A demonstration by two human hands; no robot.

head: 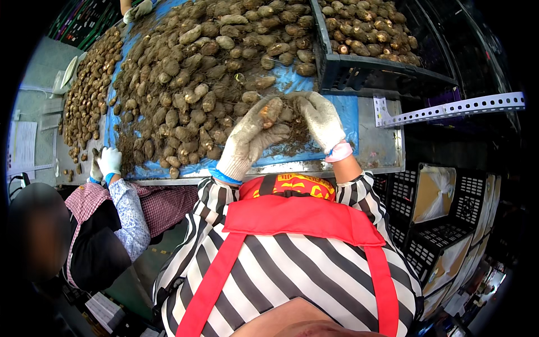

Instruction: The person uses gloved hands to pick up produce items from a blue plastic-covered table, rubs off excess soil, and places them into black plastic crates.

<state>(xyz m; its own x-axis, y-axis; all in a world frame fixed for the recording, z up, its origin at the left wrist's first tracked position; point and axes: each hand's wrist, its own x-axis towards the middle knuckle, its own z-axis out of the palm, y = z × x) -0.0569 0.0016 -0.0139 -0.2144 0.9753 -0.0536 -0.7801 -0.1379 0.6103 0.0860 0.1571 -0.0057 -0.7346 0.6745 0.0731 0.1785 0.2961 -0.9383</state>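
Note:
My left hand (pixel 252 141), in a soiled white knit glove with a blue band at the wrist, holds a small brown taro corm (pixel 271 112). An orange-pink patch shows on that corm's side. Close on its right is my right hand (pixel 321 120), gloved too, with a pink band at the wrist. Its fingers curl down over dark fibrous root debris (pixel 298 134), and their tips are hidden, so I cannot tell whether they grip anything. A large heap of hairy taro corms (pixel 181 84) spreads beyond both hands on blue plastic sheeting (pixel 345 111).
At the back right stands a dark plastic crate (pixel 379 73) of taro corms. A perforated white metal bar (pixel 454 111) juts rightward. On the left, a co-worker's gloved hands (pixel 107 162) work near smaller corms (pixel 90 92); another gloved hand (pixel 139 10) is far left. Black crates (pixel 438 227) are stacked right.

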